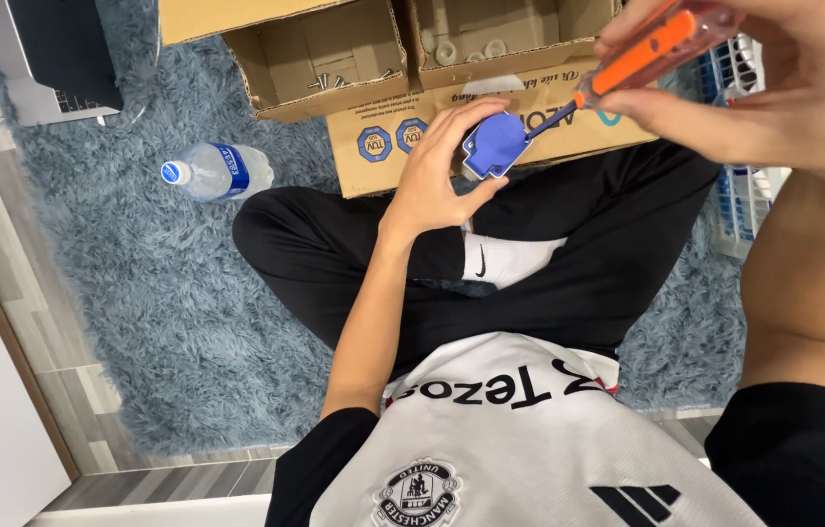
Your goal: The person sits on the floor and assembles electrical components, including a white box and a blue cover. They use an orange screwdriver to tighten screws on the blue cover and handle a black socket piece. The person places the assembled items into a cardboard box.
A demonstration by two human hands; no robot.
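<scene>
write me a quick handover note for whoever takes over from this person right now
Left hand: holds the small blue plastic part above the lap.
Right hand: grips the orange-handled screwdriver, tip set into the blue part.
Nearby: loose screws in the left cardboard box, white round pieces in the next box, water bottle on the rug.
Done: tool is seated on the part.
Left: whether the screw is tight cannot be told.

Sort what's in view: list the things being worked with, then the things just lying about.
In use:
- blue part, held in the left hand
- orange-handled screwdriver, gripped by the right hand, tip at the part

Lying about:
- water bottle on the shaggy rug
- open cardboard boxes, with loose screws inside one
- laptop
- white basket
</scene>
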